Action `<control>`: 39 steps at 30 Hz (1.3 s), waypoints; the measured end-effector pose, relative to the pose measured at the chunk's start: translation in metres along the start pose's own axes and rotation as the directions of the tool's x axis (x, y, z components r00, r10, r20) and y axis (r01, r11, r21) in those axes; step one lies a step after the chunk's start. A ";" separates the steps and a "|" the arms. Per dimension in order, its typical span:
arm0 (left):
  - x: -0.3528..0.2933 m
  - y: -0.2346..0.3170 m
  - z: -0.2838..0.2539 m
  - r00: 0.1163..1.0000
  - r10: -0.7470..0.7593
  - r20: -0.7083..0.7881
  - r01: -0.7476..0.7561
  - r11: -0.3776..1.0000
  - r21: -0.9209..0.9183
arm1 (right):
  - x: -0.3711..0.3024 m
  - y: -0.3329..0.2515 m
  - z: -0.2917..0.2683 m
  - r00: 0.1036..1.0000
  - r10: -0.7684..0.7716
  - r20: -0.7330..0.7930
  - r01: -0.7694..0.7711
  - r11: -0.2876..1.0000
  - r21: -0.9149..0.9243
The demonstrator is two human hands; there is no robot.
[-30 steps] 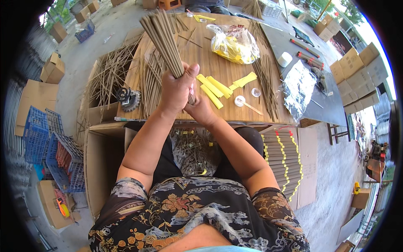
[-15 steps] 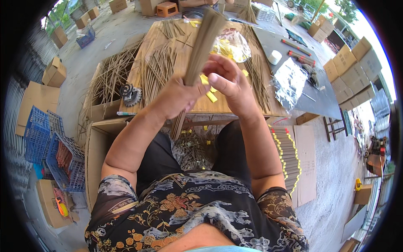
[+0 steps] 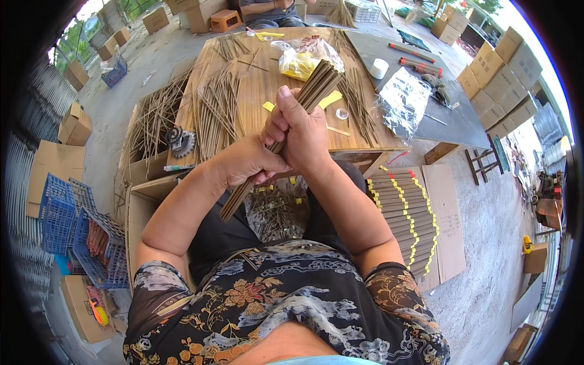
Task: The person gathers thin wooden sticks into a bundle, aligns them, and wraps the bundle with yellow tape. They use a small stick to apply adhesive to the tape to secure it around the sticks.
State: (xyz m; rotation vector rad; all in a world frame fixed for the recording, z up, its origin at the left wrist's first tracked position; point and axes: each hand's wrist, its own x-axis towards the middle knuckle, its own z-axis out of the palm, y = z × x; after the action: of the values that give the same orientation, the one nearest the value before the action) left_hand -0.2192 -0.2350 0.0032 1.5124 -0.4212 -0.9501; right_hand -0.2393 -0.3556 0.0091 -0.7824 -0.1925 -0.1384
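A thick bundle of thin brown sticks slants across in front of me, its upper end tilted away to the right and its lower end above my lap. My left hand wraps round the lower part. Just above it, my right hand grips the middle, thumb raised along the bundle. The two hands touch. Behind them on the wooden table lie yellow strips, partly hidden by the bundle, and a clear tape ring. Loose brown sticks are spread on the table's left half.
A plastic bag with yellow contents sits farther back. Beside my right leg, yellow-banded stick bundles lie on cardboard. A box of sticks and blue crates stand left. Another person sits across the table.
My right hand, open beside the bundle before, has closed round it. The bundle has tilted further right and come lower. The view has shifted slightly.
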 end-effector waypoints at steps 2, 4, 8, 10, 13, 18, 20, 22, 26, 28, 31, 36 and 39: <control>0.003 -0.005 -0.002 0.999 -0.031 -0.036 0.031 0.999 0.015 | 0.004 0.000 -0.007 0.998 -0.045 -0.047 0.047 0.998 0.045; 0.004 -0.009 0.005 0.957 0.187 -0.222 -0.100 0.930 0.352 | 0.007 -0.002 -0.009 0.991 -0.093 -0.100 0.098 0.994 0.045; 0.006 -0.028 0.025 0.649 0.687 -0.327 -0.074 0.485 0.871 | 0.009 -0.003 -0.008 0.962 -0.169 -0.213 0.175 0.985 0.008; 0.013 -0.036 0.031 0.609 0.664 -0.433 -0.033 0.567 0.823 | 0.009 -0.003 -0.008 0.953 -0.181 -0.242 0.188 0.982 0.007; 0.023 -0.047 0.027 0.568 0.663 -0.488 -0.065 0.627 0.777 | 0.004 0.002 -0.012 0.963 -0.195 -0.186 0.184 0.980 -0.074; 0.015 -0.031 0.028 0.812 0.419 -0.406 -0.154 0.826 0.543 | 0.001 -0.007 -0.017 0.980 -0.173 -0.097 0.150 0.966 -0.212; 0.013 -0.035 0.028 0.884 0.336 -0.325 -0.212 0.908 0.361 | -0.003 -0.007 -0.012 0.998 0.046 -0.048 -0.048 0.998 -0.046; 0.004 -0.026 0.035 0.954 0.185 -0.237 -0.164 0.981 0.105 | -0.012 -0.009 -0.019 0.989 0.149 0.020 -0.149 0.989 0.007; 0.008 -0.029 0.028 0.969 0.125 -0.211 -0.084 0.978 0.192 | -0.015 -0.005 -0.015 0.996 0.034 -0.079 -0.030 0.999 0.042; 0.005 -0.024 0.028 0.930 0.239 -0.280 -0.090 0.885 0.456 | -0.010 0.001 -0.017 0.992 -0.003 -0.127 0.008 0.999 0.037; 0.008 -0.029 0.037 0.790 0.480 -0.381 -0.089 0.705 0.703 | -0.007 0.001 -0.012 0.973 -0.064 -0.223 0.064 0.998 -0.009; 0.015 -0.052 0.040 0.720 0.547 -0.427 -0.208 0.757 0.620 | -0.014 0.007 -0.013 0.980 -0.068 -0.188 0.051 0.994 -0.093; 0.020 -0.055 0.025 0.856 0.429 -0.288 -0.275 0.850 0.449 | -0.007 0.007 -0.019 0.996 -0.040 -0.083 0.031 0.994 -0.106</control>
State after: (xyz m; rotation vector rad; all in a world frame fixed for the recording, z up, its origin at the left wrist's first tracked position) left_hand -0.2408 -0.2557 -0.0530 1.8516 -0.6130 -0.2633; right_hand -0.2427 -0.3638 -0.0103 -0.8754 -0.1194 -0.2164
